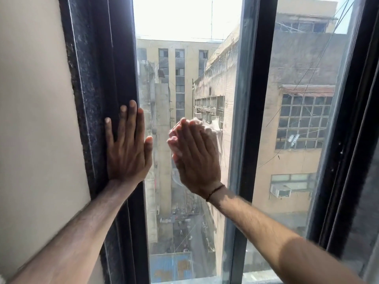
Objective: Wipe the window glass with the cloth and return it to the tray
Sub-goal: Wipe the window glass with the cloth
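The window glass (184, 78) is a tall pane between dark frames, dusty and streaked. My right hand (194, 154) lies flat against it, pressing a pale cloth (211, 132) whose edge shows past my fingers on the right. My left hand (128, 144) rests flat with fingers spread on the dark left frame (102, 78), thumb and forefinger overlapping the glass edge. It holds nothing. No tray is in view.
A beige wall (34, 99) runs along the left. A dark centre post (254, 99) separates this pane from a second pane (303, 119) on the right, bounded by another dark frame (352, 140). Buildings and a street show far below outside.
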Demonstrator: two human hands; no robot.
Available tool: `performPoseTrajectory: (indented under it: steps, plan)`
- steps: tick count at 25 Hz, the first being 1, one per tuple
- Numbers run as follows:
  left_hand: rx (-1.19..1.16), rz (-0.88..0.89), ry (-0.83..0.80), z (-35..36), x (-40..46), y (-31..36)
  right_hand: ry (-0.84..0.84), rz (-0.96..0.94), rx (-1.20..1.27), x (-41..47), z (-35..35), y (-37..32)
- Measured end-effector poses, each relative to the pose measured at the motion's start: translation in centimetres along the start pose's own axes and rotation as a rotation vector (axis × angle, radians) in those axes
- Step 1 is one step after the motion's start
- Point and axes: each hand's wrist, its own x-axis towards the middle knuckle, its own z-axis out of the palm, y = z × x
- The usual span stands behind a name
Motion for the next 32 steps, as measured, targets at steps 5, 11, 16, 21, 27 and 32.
performPoseTrajectory:
  steps: [5,11,16,21,27,32]
  plan:
    - [-0.08,0.006,-0.019,-1.2,-0.3,0.5,-0.175,-0.451,-0.176,-6.2,-3.2,6.4]
    - [-0.153,-0.007,0.07,0.0,-0.3,0.0,0.112,0.171,0.04,-0.4,0.2,1.1]
    - [-0.135,-0.016,0.011,-0.3,-0.3,0.0,-0.238,-0.452,-0.077,-11.0,0.2,-0.6]
    - [-0.093,-0.023,0.021,-0.1,-0.5,0.1,-0.169,-0.168,-0.059,-14.4,-0.6,2.4]
    - [-0.144,-0.021,0.033,-0.1,-0.8,0.0,-0.13,-0.263,-0.023,-6.5,-0.3,1.9]
    - [-0.123,-0.01,-0.003,-0.7,-0.8,0.3,0.209,0.388,0.061,-5.3,-0.4,2.3]
